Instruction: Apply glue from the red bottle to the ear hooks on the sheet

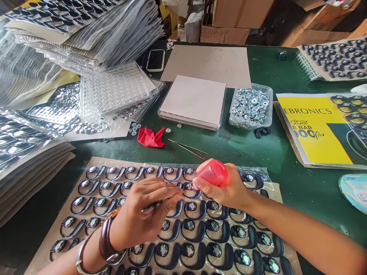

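Note:
My right hand (233, 189) is wrapped round a translucent red squeeze bottle (213, 172), its tip tilted down to the left. My left hand (149, 208) pinches a thin metal tool (156, 205) that looks like tweezers, partly hidden by the fingers. Both hands meet over a small round part with a silvery centre (187, 186) in the second row. Beneath them lies a film-covered cardboard sheet (282, 208), set with rows of black curved ear-hook earphone pieces (190, 225). Fingers hide the exact contact between the tools and the part.
Metal tweezers (187, 147) and a crumpled red scrap (151, 136) lie beyond the sheet. A clear tub (268, 121) holds small metal discs. Stacked trays (114, 89) rise at left, beside a phone (155, 60). A yellow printed card (309, 130) lies at right.

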A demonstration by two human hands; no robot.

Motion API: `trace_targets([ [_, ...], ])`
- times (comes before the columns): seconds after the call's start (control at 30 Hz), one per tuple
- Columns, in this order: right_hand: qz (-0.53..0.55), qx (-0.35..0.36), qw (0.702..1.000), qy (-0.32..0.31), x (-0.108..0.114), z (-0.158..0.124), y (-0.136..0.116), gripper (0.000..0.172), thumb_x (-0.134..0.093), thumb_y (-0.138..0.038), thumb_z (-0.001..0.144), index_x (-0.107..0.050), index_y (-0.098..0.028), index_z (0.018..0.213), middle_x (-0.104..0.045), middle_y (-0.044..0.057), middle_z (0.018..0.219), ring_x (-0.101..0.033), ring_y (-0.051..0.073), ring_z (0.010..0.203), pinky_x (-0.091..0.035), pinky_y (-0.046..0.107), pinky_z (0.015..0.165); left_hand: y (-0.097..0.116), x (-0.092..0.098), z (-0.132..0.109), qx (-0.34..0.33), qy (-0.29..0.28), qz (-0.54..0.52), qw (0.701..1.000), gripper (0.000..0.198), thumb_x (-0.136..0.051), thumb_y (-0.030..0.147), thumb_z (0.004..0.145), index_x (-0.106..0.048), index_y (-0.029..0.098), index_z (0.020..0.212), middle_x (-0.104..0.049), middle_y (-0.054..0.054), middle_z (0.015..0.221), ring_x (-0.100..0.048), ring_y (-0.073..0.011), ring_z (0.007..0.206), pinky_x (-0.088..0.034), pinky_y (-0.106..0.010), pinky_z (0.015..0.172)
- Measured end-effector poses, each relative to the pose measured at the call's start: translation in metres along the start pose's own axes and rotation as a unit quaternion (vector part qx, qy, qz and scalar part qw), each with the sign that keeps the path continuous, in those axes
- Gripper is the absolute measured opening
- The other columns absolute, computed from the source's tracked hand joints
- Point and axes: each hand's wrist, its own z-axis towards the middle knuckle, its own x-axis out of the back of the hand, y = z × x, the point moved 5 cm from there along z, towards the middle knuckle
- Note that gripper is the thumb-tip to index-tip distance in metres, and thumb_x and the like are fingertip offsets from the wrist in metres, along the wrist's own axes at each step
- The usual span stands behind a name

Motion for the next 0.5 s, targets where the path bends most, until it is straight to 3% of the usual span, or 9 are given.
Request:
trace_targets([
  [0.17, -0.020, 0.072, 0.997, 0.004, -0.003, 0.000, -0.002, 0.020, -0.072, -0.038, 0.084, -0.065, -0.020, 0.081, -0.072, 0.002, 0.079, -0.066, 0.013, 0.064, -0.051, 0.020, 0.056, -0.007, 0.005, 0.010, 0.042, 0.004, -0.013, 0.999, 0.014, -0.058, 0.011, 0.090, -0.069, 0.020, 0.092, -0.074, 0.002, 0.081, -0.067, -0.0101, 0.067, -0.053, -0.021, 0.066],
  [0.27, -0.005, 0.089, 0.996, 0.009, -0.003, -0.002, -0.005, 0.022, -0.076, -0.038, 0.080, -0.065, -0.019, 0.084, -0.072, 0.001, 0.074, -0.065, 0.013, 0.059, -0.052, 0.022, 0.058, -0.008, 0.005, 0.011, 0.049, 0.007, -0.020, 0.999, 0.013, -0.058, 0.012, 0.091, -0.068, 0.020, 0.090, -0.073, 0.003, 0.080, -0.066, -0.0096, 0.066, -0.052, -0.020, 0.064],
  [0.4, 0.107, -0.051, 0.993, 0.009, 0.009, -0.001, -0.008, 0.023, -0.073, -0.040, 0.084, -0.065, -0.019, 0.088, -0.070, 0.000, 0.067, -0.062, 0.012, 0.052, -0.050, 0.021, 0.049, -0.007, 0.004, 0.005, 0.030, 0.013, -0.006, 0.999, 0.014, -0.058, 0.011, 0.090, -0.069, 0.020, 0.093, -0.074, 0.000, 0.083, -0.068, -0.0123, 0.070, -0.054, -0.024, 0.068],
  [0.5, 0.173, -0.123, 0.976, -0.040, 0.024, 0.003, -0.019, 0.024, -0.067, -0.042, 0.089, -0.065, -0.019, 0.092, -0.072, 0.002, 0.071, -0.066, 0.014, 0.059, -0.055, 0.023, 0.053, -0.001, 0.001, 0.002, -0.012, 0.018, 0.002, 1.000, 0.018, -0.059, 0.007, 0.088, -0.068, 0.019, 0.098, -0.075, -0.002, 0.085, -0.069, -0.0133, 0.070, -0.054, -0.026, 0.069],
])
